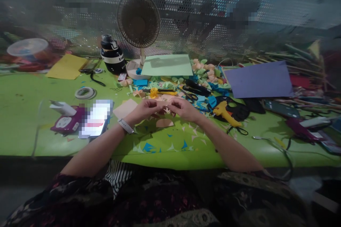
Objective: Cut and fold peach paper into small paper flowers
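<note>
My left hand (149,109) and my right hand (183,110) meet over the middle of the green table, fingertips pinched close together. Between them is something small and pale, too small and blurred to name. Just below lies a peach paper piece (164,123). A peach paper sheet (124,110) rests beside my left wrist. Beyond my hands are black scissors (190,95), a yellow-handled tool (166,92) and a yellow paper flower (153,93). To the right of my right hand lies a yellow glue gun (226,113).
A lit phone (96,118) and a tape roll (85,93) lie left. Behind stand a black bottle (113,62) and a fan (138,19). Crumpled paper flowers (206,69), a green sheet (167,65) and a purple sheet (259,79) crowd the back. Blue scraps (149,147) litter the front.
</note>
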The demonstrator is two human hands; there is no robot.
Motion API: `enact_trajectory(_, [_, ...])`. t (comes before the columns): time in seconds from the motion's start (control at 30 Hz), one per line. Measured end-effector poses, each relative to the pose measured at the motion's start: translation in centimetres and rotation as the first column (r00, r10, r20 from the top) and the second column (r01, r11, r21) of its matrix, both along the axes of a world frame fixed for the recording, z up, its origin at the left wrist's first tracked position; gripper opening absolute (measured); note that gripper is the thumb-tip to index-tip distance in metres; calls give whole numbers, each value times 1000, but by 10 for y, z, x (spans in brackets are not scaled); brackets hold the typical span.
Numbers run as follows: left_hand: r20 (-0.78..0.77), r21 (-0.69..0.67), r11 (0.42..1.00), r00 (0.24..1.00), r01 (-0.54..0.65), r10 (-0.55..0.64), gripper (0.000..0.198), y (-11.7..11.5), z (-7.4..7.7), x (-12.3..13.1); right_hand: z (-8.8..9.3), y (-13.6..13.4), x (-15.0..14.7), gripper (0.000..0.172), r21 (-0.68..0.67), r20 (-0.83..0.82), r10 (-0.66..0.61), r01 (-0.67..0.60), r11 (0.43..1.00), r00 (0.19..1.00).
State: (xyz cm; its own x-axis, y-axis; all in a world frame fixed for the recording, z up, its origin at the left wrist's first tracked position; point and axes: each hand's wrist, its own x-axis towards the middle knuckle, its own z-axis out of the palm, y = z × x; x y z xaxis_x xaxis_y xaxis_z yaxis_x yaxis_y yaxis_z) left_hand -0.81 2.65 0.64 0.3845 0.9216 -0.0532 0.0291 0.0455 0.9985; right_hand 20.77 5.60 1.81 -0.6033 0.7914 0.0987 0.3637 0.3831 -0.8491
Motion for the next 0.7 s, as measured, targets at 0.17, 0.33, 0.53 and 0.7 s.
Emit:
enact_trajectory(0.17, [-50,5,998,997,60,-59,40,5,2,-9,6,2,3,36,-86,-34,35,-38,996,999])
enact_trajectory(0.33, [41,-1,999,999,34,-34,40,7,5,-12,13,2,3,39,-227,-143,-23,-11,974,989])
enact_trajectory(0.53, [55,6,997,995,77,-77,37,5,4,-8,11,-4,-2,36,-353,-173,-68,3,935,983])
enact_trajectory(0.7, [67,18,1000,997,23,-24,34,7,3,-10,10,1,2,33,-376,-160,-76,10,927,984])
